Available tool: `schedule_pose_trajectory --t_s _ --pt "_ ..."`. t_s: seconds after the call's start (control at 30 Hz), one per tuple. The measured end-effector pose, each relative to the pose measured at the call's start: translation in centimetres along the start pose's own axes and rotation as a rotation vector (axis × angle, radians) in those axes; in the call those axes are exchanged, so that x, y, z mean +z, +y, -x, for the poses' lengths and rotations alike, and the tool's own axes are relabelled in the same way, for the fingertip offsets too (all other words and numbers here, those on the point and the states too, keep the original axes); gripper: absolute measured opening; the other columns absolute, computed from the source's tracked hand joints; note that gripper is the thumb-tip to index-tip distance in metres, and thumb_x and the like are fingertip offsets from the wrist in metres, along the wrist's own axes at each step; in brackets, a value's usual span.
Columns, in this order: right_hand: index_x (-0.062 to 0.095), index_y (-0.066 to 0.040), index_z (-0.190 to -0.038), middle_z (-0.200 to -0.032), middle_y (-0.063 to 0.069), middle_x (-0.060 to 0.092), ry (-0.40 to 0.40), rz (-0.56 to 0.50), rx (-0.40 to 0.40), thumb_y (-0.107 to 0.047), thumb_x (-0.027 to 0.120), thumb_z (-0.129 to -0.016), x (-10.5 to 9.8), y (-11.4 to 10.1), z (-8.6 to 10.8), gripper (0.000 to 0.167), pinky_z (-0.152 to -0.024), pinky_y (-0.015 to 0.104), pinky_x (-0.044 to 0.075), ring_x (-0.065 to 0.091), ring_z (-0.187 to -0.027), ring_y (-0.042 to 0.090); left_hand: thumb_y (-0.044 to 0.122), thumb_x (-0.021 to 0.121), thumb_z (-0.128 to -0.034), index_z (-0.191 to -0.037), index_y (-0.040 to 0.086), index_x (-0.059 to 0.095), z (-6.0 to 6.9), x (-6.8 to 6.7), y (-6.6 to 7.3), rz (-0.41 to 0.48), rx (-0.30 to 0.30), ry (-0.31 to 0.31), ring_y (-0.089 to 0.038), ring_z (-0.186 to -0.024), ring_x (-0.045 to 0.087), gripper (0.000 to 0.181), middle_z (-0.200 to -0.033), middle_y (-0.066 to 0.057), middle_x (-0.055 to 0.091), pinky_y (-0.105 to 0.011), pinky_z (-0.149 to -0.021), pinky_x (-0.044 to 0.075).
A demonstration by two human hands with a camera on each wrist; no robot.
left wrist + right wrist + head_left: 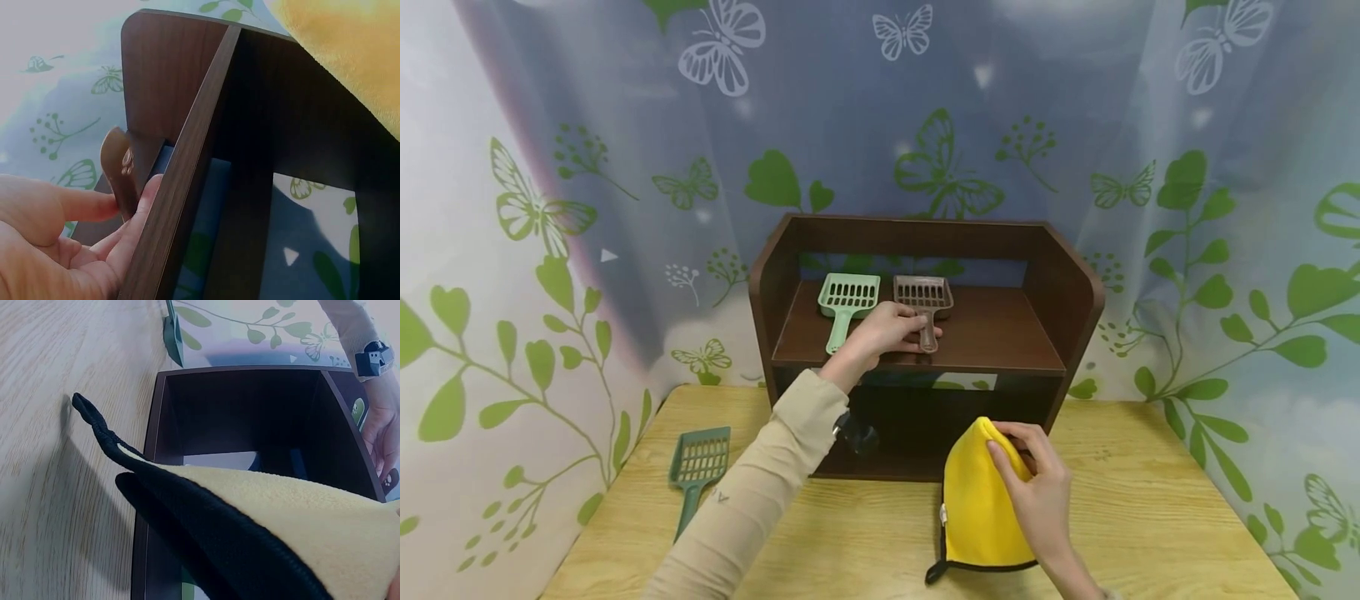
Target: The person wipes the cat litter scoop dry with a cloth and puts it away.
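Note:
On the top board of a dark brown shelf (1000, 333) lies a brown litter scoop (928, 335) with a slotted head. My left hand (891, 327) pinches its handle (115, 156) between thumb and fingers near the board's front edge. A light green litter scoop (839, 327) lies to the left of it, handle toward me. In front of the shelf, my right hand (1037, 483) grips the top of a yellow cloth (977, 492) with black edging and a black loop. The cloth hangs down close to the tabletop; its folded underside looks dark in the right wrist view.
A dark green litter scoop (700, 458) lies on the wooden table (1150, 500) at the left, its handle end partly covered by my left sleeve (760, 492). The shelf has raised side walls and a lower compartment (910, 425). Behind it hangs a patterned curtain (850, 125).

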State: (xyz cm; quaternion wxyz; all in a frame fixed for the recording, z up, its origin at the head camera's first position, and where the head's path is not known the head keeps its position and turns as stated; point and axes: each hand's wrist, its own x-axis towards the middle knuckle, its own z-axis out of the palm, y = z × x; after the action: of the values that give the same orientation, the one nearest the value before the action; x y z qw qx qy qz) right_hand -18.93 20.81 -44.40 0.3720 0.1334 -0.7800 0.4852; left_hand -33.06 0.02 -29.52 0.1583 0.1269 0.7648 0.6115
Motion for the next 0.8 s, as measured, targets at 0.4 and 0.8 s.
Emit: schedule_pose_trajectory --t_s 0.4,0.8 --pt "0.071 -0.003 -0.112 -0.105 0.007 0.067 -0.005 0.0 0.005 0.007 0.074 -0.088 0.1 -0.3 0.1 0.026 -0.074 0.011 0.052 0.062 -0.091 0.0 0.012 0.058 -0.1047 -0.135 -0.008 0.058 0.0 -0.1 -0.1 -0.112 0.028 0.036 -0.031 -0.103 0.069 0.037 -0.125 -0.022 0.061 -0.03 -0.085 0.058" --pt "0.071 -0.004 -0.112 -0.105 0.007 0.067 -0.006 0.0 -0.002 0.007 0.074 -0.088 0.2 -0.3 0.2 0.027 -0.076 0.011 0.052 0.063 -0.092 0.0 0.026 0.058 -0.1054 -0.129 0.001 0.067 2.0 -0.3 0.7 -0.358 0.106 0.097 -0.023 -0.091 0.073 0.035 -0.109 -0.014 0.072 -0.03 -0.076 0.059"
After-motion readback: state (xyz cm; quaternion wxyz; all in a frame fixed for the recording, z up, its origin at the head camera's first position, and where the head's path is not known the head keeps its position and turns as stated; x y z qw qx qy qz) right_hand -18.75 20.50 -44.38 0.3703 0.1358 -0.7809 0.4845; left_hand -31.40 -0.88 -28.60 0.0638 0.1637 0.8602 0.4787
